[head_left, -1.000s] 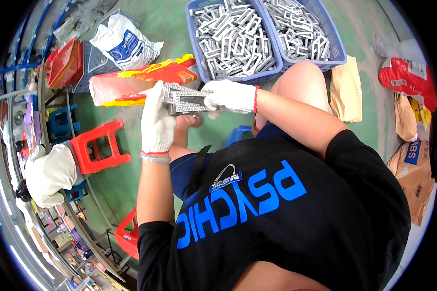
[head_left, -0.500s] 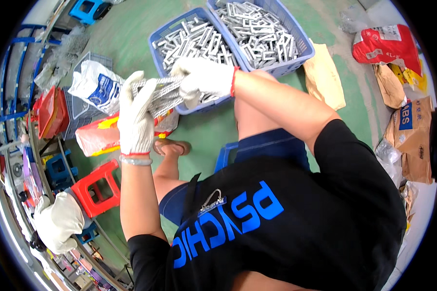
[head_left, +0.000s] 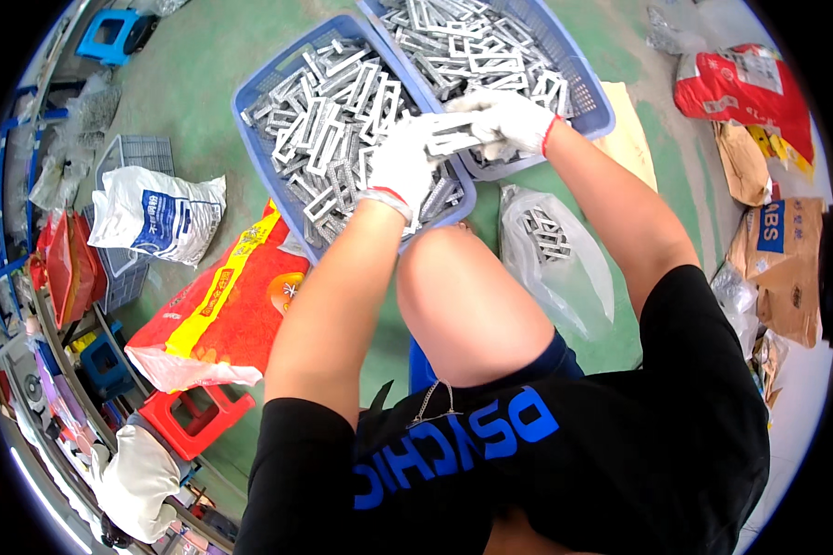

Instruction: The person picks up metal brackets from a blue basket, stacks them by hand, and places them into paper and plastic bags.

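Observation:
White knitted gloves with red cuffs cover both of my hands. Between them are a few grey rectangular frames [head_left: 451, 141], apparently metal, held above the near ends of two blue baskets. My left hand [head_left: 401, 166] is closed on one end of these frames. At the other end, my right hand [head_left: 511, 122] has its fingers closed around them; the fingertips are partly hidden. Under my left hand lies the left blue basket [head_left: 250, 153], filled with loose frames [head_left: 319, 134]. The right blue basket [head_left: 590, 92] is also full of similar frames.
A clear plastic bag [head_left: 565, 287] with several frames inside lies right of my knee. Left are a red and yellow sack [head_left: 217, 301], a white sack [head_left: 180, 217] and a red stool [head_left: 199, 421]. Brown paper sacks [head_left: 787, 287] and a red sack [head_left: 750, 97] line the right side.
My hands have moved right and now hold a smaller group of frames above the baskets; the earlier stack was larger. The view has shifted, and the plastic bag of frames now shows.

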`<state>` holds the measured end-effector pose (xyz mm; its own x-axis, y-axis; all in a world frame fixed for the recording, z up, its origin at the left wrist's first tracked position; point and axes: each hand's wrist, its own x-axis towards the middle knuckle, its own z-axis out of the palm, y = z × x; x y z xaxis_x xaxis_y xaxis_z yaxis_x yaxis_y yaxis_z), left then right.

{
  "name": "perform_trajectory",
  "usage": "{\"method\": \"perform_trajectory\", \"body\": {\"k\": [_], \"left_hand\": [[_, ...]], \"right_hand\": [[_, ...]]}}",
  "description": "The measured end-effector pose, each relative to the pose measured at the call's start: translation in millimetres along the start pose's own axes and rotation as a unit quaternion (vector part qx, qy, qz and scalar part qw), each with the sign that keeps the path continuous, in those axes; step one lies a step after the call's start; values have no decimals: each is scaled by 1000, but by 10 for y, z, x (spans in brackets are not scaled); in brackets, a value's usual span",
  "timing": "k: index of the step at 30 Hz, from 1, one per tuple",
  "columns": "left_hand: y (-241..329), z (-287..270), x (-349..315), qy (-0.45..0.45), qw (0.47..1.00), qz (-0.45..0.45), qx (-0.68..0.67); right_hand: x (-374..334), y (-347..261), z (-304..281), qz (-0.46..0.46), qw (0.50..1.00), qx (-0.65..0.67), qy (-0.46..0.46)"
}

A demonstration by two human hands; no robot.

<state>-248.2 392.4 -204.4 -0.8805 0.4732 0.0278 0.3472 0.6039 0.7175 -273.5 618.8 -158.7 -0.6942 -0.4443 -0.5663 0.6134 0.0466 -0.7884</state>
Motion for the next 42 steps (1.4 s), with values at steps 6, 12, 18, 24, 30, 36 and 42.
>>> {"method": "perform_trajectory", "body": {"k": [6, 12, 18, 24, 30, 36, 42], "left_hand": [[-360, 417, -231, -23, 945, -163, -283], [-279, 181, -306, -28, 807, -300, -508], [-142, -199, -656, 39, 751, -369, -547], [19, -364, -1351, 168, 648, -408, -621], [276, -328, -2095, 204, 643, -490, -552], [405, -470, -2569, 212, 650, -506, -525], [376, -543, -2877, 214, 672, -494, -508]], "right_hand": [[617, 868, -65, -2, 993, 5, 117], [657, 807, -227, 12, 998, -35, 51], [557, 425, -239, 75, 983, -166, 15], [576, 7, -99, 38, 923, -380, 45], [1034, -356, 660, -143, 714, -680, 85], [1832, -191, 1374, -188, 670, -718, 30], [1855, -99, 2082, -203, 599, -768, -100]]}}
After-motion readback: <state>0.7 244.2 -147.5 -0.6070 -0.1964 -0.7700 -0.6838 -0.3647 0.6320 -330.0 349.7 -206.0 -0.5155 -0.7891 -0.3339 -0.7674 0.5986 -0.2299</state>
